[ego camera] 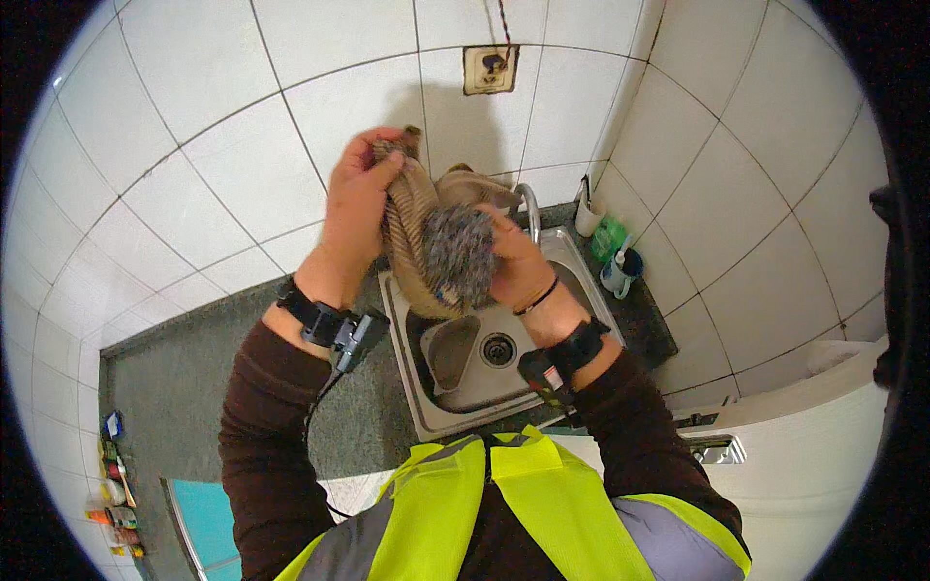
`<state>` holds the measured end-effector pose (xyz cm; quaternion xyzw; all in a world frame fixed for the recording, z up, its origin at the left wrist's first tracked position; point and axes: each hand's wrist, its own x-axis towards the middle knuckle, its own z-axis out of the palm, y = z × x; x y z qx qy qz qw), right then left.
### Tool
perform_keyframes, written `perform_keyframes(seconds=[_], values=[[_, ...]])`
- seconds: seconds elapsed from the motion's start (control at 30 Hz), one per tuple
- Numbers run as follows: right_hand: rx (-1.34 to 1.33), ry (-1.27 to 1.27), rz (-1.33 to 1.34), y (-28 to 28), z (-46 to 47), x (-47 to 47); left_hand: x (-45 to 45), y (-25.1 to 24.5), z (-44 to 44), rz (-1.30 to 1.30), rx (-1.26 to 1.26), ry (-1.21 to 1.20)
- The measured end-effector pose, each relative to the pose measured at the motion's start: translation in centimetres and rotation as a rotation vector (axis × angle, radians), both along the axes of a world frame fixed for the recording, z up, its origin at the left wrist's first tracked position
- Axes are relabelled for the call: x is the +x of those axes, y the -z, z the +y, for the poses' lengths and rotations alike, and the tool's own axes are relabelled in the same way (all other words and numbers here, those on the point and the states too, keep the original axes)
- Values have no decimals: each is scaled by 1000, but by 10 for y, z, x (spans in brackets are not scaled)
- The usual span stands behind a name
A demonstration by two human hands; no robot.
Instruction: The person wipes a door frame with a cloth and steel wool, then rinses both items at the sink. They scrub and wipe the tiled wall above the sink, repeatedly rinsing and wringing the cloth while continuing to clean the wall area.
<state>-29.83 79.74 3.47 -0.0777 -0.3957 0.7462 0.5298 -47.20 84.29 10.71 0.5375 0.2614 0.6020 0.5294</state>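
Observation:
A tan and brown striped cloth (pixel 408 240) with folds hangs above the left part of the stainless-steel sink (pixel 450 423). My left hand (pixel 360 192) pinches its upper end between thumb and fingers. On the other side, my right hand (pixel 519 261) grips a mottled grey, fuzzy piece of fabric (pixel 459 250), which lies against the striped cloth. Whether the two are one item I cannot tell. Another brown fold (pixel 476 187) sticks out behind. Both hands are slightly blurred, and the right fingertips are partly hidden by the fabric.
The curved metal faucet (pixel 534 214) rises behind my right hand. A white cup (pixel 587 216), a green plastic item (pixel 609 238) and a mug with a toothbrush (pixel 622 274) stand at the right corner. Several small containers (pixel 120 517) line the far left of the dark countertop (pixel 182 385).

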Motion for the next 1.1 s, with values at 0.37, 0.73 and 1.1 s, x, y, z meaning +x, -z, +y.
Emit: perform_keyframes(seconds=[0.37, 0.73, 1.1], values=[[171, -35, 285, -54, 17, 27, -95, 34, -29, 607, -162, -3], [81, -115, 137, -34, 8, -18, -57, 42, -53, 294, 79, 192], [-131, -160, -38, 2, -8, -26, -72, 44, -61, 245, -142, 42]])
